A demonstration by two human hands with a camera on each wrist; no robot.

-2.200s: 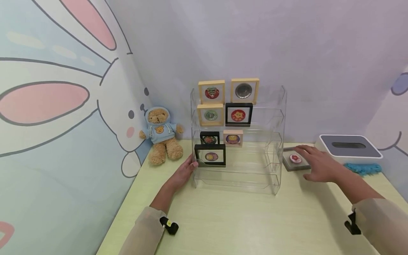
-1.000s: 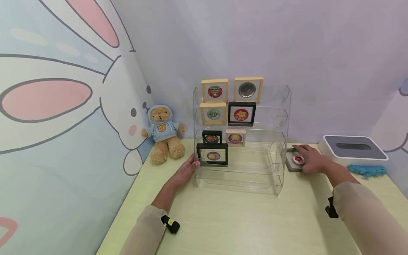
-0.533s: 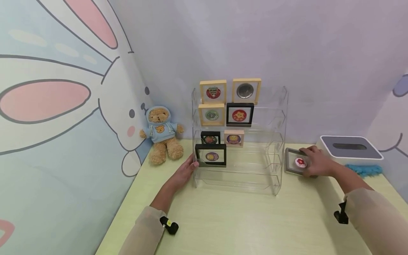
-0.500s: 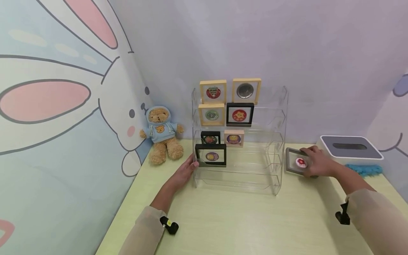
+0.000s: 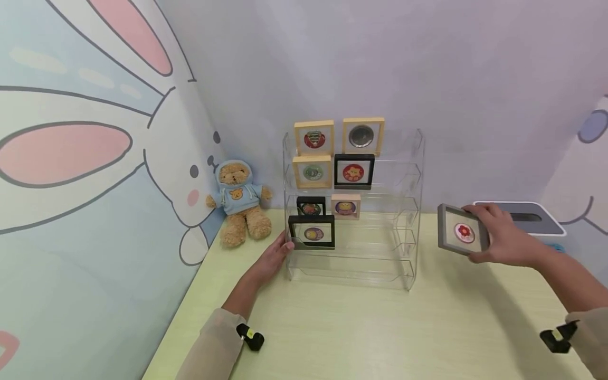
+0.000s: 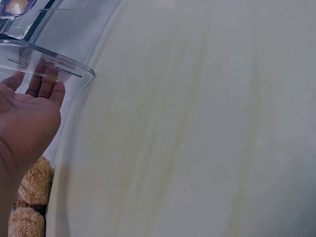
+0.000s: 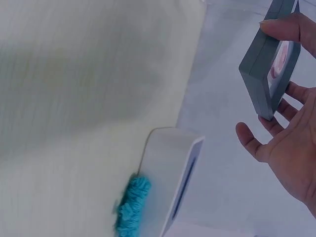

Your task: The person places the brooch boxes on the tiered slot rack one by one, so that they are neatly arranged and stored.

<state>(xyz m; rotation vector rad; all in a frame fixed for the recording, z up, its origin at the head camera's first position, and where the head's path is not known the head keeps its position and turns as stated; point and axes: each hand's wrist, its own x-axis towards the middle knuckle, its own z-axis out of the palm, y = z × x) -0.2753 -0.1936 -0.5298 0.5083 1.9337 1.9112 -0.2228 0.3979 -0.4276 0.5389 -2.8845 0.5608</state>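
My right hand pinches a small grey display frame between thumb and fingers, tilted and lifted above the table. A round white badge with a red flower sits behind its clear film. In the right wrist view the frame's grey edge shows under the thumb, with the little finger off it. My left hand rests against the lower left side of a clear tiered rack. The left wrist view shows its loosely extended fingers through the plastic. Several badge frames, one black, stand on the rack.
A teddy bear in a blue hoodie sits left of the rack. A white tissue box stands behind my right hand, with a fluffy blue item beside it. Walls border the pale table.
My right hand came down onto the grey frame lying right of the rack, gripped it, raised it off the table and tilted it up. The left hand stayed at the rack's side.
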